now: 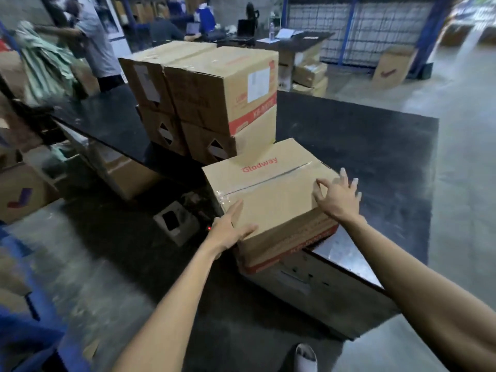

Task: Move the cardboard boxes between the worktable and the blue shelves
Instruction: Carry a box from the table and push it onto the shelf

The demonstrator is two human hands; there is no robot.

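A sealed cardboard box marked "Gladway" (pixel 268 189) sits on the near corner of the black worktable (pixel 362 146), overhanging its edge. My left hand (pixel 230 229) presses against the box's near left corner, thumb on the top and fingers along the side. My right hand (pixel 338 197) hovers with fingers spread over the box's right top edge; whether it touches is unclear. Behind it stands a stack of several cardboard boxes (pixel 214 98), two layers high, on the same table.
A blue shelf frame (pixel 24 318) shows at the lower left. More boxes (pixel 21 194) sit on the floor left, and under the table. A person (pixel 96 41) handles green cloth at the far left. Another sits at a back desk (pixel 290 41). Open concrete floor lies right.
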